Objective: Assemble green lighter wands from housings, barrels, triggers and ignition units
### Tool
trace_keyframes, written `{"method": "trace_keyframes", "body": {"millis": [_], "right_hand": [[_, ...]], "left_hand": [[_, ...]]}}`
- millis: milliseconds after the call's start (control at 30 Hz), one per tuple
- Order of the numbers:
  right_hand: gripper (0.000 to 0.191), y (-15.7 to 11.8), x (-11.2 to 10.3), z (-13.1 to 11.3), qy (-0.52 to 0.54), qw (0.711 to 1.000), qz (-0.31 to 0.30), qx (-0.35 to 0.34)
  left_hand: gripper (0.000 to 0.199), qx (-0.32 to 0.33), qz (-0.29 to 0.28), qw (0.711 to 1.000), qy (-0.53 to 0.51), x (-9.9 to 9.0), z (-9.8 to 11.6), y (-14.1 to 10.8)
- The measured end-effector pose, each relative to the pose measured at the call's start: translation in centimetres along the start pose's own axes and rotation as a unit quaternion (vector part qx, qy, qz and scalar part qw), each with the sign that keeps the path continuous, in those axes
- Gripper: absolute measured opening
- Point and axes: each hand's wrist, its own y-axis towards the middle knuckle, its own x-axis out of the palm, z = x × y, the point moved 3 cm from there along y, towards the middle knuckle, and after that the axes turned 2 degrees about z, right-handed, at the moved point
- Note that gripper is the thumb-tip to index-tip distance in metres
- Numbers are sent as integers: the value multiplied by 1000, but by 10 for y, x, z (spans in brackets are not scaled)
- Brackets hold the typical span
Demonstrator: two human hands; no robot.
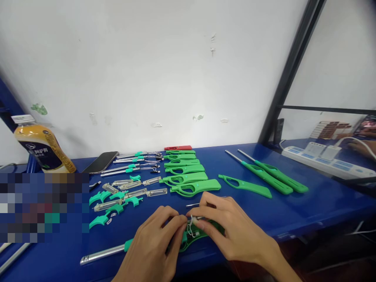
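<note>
Near the front edge of the blue table (pixel 296 209), a glossy green plastic half-shell (pixel 188 246) lies beneath both hands, a smooth metal tube (pixel 102 254) with a teal collar (pixel 128 245) reaching leftward from it. Thin white wires (pixel 192 232) curl over the shell. The right hand (pixel 235 227) has thumb and forefinger pinched on a small pale part (pixel 195 220); the left hand (pixel 158 239) is curled with fingertips close together beside the wires, and what they grip cannot be told. Beyond lie stacked ribbed-edged green shells (pixel 205 186), curved teal triggers (pixel 98 222) and clear, box-like tanks (pixel 135 193), contents unclear. A capped bottle (pixel 44 149) at far left holds yellow liquid. Right of the right hand, smooth blue tabletop stretches between the front edge and two long green lighters (pixel 273 181).
</note>
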Motion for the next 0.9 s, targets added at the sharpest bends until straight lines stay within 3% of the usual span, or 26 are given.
{"method": "trace_keyframes", "body": {"millis": [900], "right_hand": [[32, 2, 0, 2, -22, 999, -11, -29]], "left_hand": [[26, 43, 4, 999, 33, 2, 1, -4]]}}
